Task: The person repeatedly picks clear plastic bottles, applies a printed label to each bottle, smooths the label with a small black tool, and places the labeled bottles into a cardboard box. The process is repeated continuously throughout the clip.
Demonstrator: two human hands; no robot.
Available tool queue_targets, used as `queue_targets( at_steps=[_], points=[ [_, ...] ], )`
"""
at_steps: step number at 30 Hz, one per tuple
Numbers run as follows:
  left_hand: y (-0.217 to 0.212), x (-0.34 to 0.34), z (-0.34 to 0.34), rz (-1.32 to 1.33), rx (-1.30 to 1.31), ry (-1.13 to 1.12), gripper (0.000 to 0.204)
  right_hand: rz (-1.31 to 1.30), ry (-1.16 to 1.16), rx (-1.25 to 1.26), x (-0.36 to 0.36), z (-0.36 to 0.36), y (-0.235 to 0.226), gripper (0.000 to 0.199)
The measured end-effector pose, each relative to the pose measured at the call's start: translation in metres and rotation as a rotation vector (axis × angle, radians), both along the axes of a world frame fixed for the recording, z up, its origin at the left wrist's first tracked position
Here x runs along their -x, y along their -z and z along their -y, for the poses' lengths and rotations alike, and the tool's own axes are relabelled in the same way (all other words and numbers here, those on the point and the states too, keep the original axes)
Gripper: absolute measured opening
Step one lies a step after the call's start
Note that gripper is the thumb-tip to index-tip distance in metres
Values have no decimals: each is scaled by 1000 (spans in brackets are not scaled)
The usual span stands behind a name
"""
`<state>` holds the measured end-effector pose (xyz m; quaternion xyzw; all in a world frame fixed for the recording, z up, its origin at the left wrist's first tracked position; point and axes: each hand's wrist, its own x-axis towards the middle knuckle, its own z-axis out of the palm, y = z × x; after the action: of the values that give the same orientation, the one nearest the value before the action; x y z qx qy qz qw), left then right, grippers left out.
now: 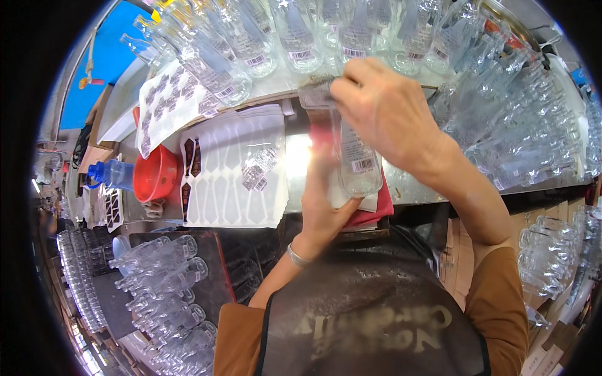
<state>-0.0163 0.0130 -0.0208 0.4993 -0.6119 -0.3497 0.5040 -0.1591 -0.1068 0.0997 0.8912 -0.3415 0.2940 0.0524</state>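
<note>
Upright in front of me is a clear glass bottle [357, 178] with a printed label on its side. My left hand [320, 197] is closed around it, thumb near the base, its fingers partly blurred. Over the bottle's upper part, my right hand [389, 109] is closed, fingers curled. A flat greyish piece [315, 93] lies at its fingertips; its kind is unclear. To the left lies a stack of label sheets [232, 169], with some printed labels left on the top one. Under my hands a folded red cloth [384, 199] sits at the table edge.
Labelled bottles [301, 44] stand along the table's back. Many more glass bottles [508, 119] crowd the right side. Beside the sheets are a red bowl [154, 178] and a blue-capped plastic bottle [116, 174]. More glass bottles [179, 301] lie stacked at lower left.
</note>
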Motion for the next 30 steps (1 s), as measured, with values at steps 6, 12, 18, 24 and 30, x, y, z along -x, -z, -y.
queue_targets(
  at_steps=[6,12,18,24,30],
  points=[
    [7,-3,2,190,92,-12,80,-87,-214,-168,1,-29,16,12],
    [4,-6,3,122,59,56,118,8,-379,-84,23,-35,25,11],
    [4,-5,5,201,31,67,115,314,-80,-300,55,8,35,15],
    [-3,-36,-2,-51,-62,121,100,268,-327,-383,63,-49,53,28],
    [-25,-22,51,-397,-303,47,70,674,24,-574,64,15,55,26]
  ],
)
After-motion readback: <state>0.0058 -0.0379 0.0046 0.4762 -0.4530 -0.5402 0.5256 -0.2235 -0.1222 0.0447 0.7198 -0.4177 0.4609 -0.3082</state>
